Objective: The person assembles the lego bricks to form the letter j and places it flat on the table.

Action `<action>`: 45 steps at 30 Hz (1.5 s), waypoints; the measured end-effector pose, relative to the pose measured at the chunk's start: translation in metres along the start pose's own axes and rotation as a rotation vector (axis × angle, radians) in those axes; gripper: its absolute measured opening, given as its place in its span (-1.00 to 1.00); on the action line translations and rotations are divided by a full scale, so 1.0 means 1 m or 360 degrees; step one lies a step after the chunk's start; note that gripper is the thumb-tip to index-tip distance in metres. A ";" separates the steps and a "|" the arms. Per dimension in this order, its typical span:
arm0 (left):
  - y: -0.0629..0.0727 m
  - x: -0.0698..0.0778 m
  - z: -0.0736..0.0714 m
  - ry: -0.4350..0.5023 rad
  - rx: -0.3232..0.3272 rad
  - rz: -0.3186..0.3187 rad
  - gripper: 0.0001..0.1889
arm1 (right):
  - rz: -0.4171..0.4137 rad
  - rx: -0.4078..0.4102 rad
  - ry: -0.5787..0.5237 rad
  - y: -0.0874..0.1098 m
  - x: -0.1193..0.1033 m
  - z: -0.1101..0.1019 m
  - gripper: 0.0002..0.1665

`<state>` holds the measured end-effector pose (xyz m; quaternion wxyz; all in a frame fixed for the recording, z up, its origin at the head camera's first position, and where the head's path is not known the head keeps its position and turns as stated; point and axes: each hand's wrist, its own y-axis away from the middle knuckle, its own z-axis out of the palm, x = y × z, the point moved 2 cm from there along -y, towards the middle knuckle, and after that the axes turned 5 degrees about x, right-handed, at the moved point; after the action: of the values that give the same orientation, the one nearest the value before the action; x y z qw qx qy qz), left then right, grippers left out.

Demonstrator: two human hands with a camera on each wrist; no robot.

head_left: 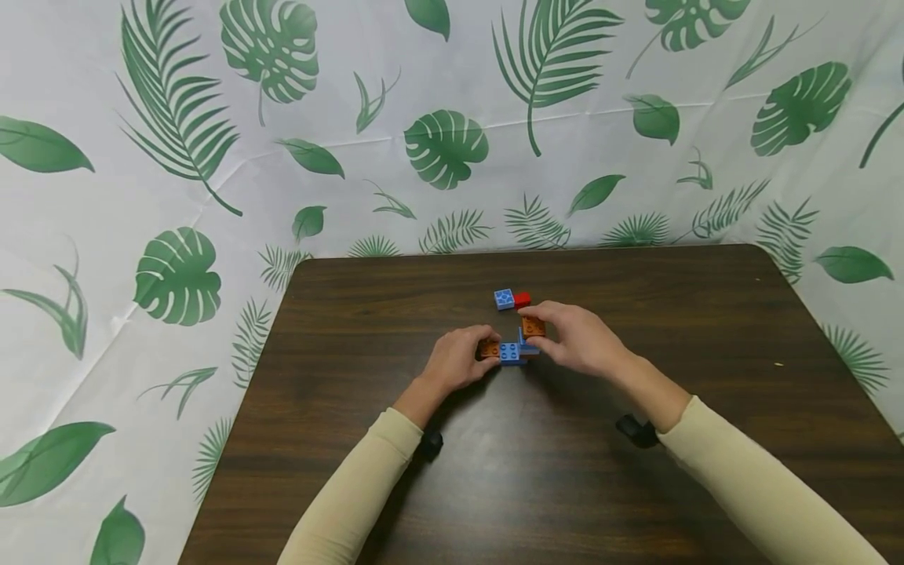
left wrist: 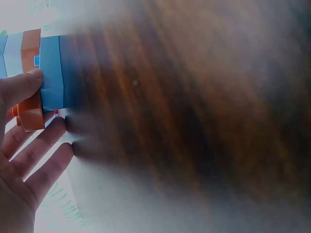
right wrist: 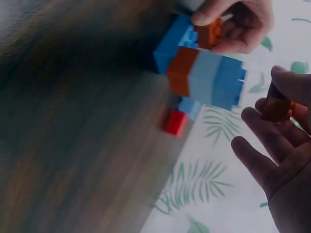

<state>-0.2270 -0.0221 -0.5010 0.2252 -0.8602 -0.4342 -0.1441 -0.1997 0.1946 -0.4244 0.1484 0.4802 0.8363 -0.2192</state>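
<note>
My left hand [head_left: 452,359] grips an orange brick [left wrist: 33,114] at the left end of a small toy-brick build, its thumb pressed against the brick's side. That brick sits on a blue brick [left wrist: 52,80] at the bottom. Beside it rises a stack, seen from the side in the right wrist view: an orange brick [right wrist: 181,73], a pale blue one [right wrist: 204,76] and a blue one [right wrist: 228,83] with studs on top. Between thumb and fingers, my right hand [head_left: 585,339] pinches another orange brick [right wrist: 276,107], apart from the stack's studs and close above them.
Behind the build, a light blue brick [head_left: 504,299] and a red brick [head_left: 522,299] lie side by side on the dark wooden table [head_left: 367,298]. A tiny yellow piece [head_left: 779,364] lies at the right. A leaf-patterned white cloth [head_left: 381,180] hangs along the back edge.
</note>
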 end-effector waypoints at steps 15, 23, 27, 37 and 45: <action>-0.001 0.000 0.001 -0.0005 0.0002 -0.0008 -0.67 | 0.0039 -0.0084 0.0037 -0.001 0.010 0.009 -0.40; -0.002 0.000 0.001 -0.0006 -0.0002 -0.0005 -0.67 | 0.0032 -0.0089 0.0008 0.000 0.012 0.009 -0.41; -0.002 0.000 0.001 -0.0004 -0.0004 -0.0004 -0.67 | 0.0013 -0.0095 0.0030 -0.001 0.012 0.009 -0.42; -0.002 0.001 0.000 -0.0019 0.0001 -0.0013 -0.66 | 0.0015 -0.0117 0.0125 -0.006 0.010 0.009 -0.42; -0.001 0.000 0.000 -0.0007 0.0002 -0.0009 -0.66 | 0.0069 -0.0143 0.0124 -0.006 0.009 0.010 -0.41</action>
<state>-0.2281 -0.0219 -0.5010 0.2244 -0.8591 -0.4374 -0.1424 -0.2089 0.1933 -0.4354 0.1420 0.4992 0.8398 -0.1592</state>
